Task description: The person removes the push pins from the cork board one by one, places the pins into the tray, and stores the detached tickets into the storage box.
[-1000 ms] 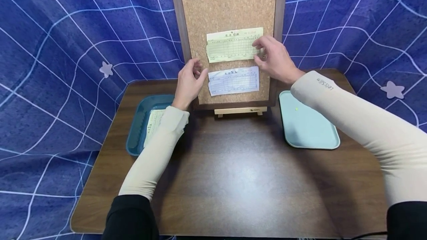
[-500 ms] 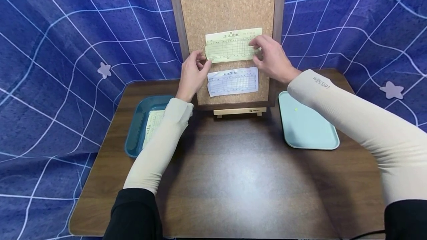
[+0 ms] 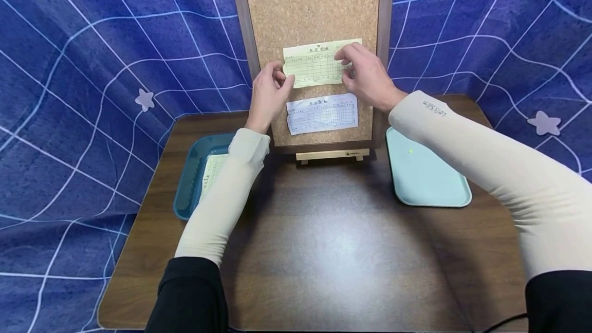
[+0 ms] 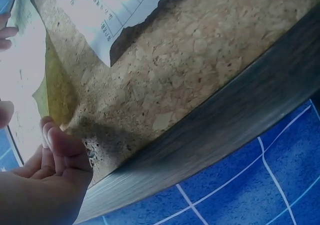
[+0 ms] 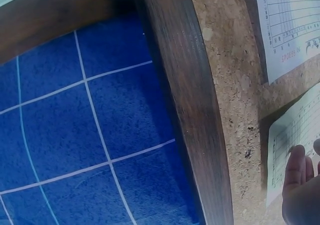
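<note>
A pale yellow-green printed form (image 3: 311,68) hangs on the corkboard (image 3: 314,9), its left edge lifted away from the cork in the left wrist view. My left hand (image 3: 268,91) is at that edge, fingers bent, thumb and fingers apart in the head view; a fingertip seems to touch the paper. Over the form's right part is my right hand (image 3: 367,76), fingers curved, thumb and forefinger apart, partly covering the print. Whether it touches the form is unclear. Just below hangs a pale blue form (image 3: 322,113) with a small white pin near its top.
A dark teal tray (image 3: 185,189) with a green form (image 3: 211,171) in it stands at the left, partly behind my left sleeve. To the right lies a light blue tray (image 3: 427,179). A small wooden easel (image 3: 332,154) supports the board on the brown table (image 3: 333,240).
My left hand has risen from beside the gap between the forms to the yellow-green form's left edge. My right hand has shifted slightly left over that form.
</note>
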A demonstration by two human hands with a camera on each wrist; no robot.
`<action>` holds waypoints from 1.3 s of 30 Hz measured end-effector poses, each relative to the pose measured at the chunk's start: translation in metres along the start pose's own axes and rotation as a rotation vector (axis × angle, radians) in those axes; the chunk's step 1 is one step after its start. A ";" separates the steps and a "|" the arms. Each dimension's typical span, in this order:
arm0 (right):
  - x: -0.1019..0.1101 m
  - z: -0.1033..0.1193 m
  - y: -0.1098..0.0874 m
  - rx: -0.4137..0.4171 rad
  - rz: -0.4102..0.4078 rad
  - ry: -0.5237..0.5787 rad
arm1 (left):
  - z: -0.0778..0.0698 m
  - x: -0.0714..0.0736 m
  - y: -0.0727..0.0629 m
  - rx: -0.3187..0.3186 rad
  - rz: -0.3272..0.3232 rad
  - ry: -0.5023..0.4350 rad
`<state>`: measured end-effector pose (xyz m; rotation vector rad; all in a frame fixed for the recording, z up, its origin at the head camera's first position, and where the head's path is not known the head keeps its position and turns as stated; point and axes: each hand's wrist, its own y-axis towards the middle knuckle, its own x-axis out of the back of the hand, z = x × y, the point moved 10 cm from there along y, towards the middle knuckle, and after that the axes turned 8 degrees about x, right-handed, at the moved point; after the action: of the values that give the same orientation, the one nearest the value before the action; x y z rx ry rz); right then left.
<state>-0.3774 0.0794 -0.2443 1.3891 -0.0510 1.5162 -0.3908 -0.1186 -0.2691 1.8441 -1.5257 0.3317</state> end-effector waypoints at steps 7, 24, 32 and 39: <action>0.001 0.008 0.007 0.045 -0.021 -0.006 | -0.004 0.004 0.006 -0.031 -0.001 0.015; 0.000 0.011 0.033 0.041 0.015 -0.022 | -0.016 0.007 0.019 0.003 -0.005 0.049; 0.002 0.008 0.044 -0.023 0.017 -0.070 | -0.025 0.009 0.019 -0.032 -0.019 0.089; 0.002 0.010 0.052 -0.024 -0.004 -0.077 | -0.033 0.008 0.020 -0.050 -0.028 0.113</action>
<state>-0.4051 0.0503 -0.2095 1.4273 -0.1131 1.4545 -0.3994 -0.1040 -0.2330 1.7759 -1.4174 0.3751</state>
